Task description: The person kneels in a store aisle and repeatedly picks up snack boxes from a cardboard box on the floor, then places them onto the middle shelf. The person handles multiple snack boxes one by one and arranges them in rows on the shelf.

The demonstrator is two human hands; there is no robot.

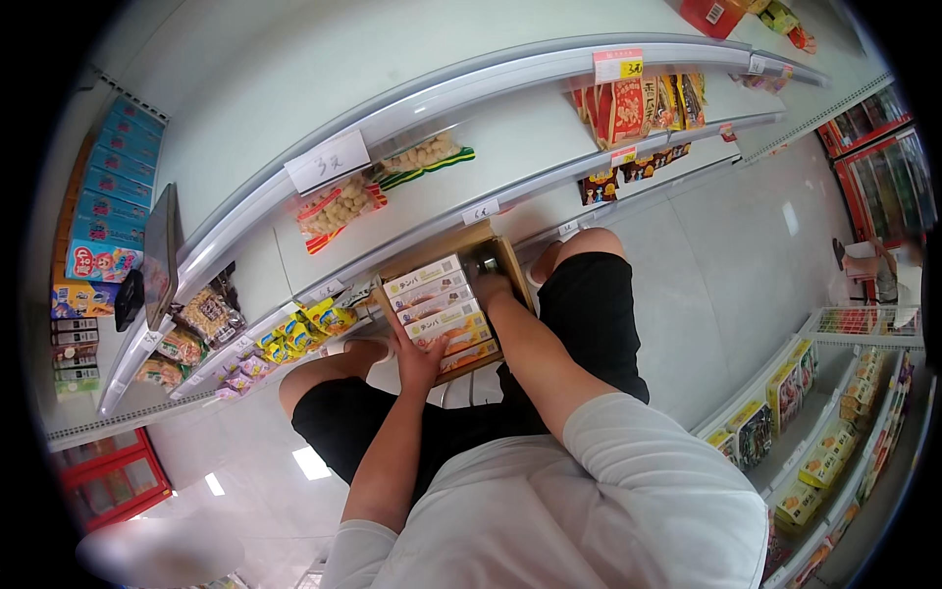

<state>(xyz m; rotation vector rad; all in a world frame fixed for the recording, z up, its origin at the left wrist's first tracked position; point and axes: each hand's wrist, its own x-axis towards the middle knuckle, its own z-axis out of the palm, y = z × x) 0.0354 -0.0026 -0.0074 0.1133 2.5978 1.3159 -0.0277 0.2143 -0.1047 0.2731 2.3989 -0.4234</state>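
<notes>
An open cardboard carton [513, 271] sits between my knees, against the lower shelf front. Inside it stands a row of several snack boxes [434, 294], white with yellow and orange prints. My left hand [419, 361] grips the near left part of this row, its thumb across a box face and a finger along the left side. In the carton's right part, beside the row, my right hand [494, 288] reaches down. Its fingertips are hidden in the dark gap, so what they touch cannot be made out.
Shelves ahead hold a bag of nuts [342, 206], red snack packets [625, 110] and yellow snack packets [324, 318]. A phone-like slab [160, 254] stands by the blue boxes [110, 199] at left. Another shelf rack [780, 449] is at right. Another person [887, 269] is at far right.
</notes>
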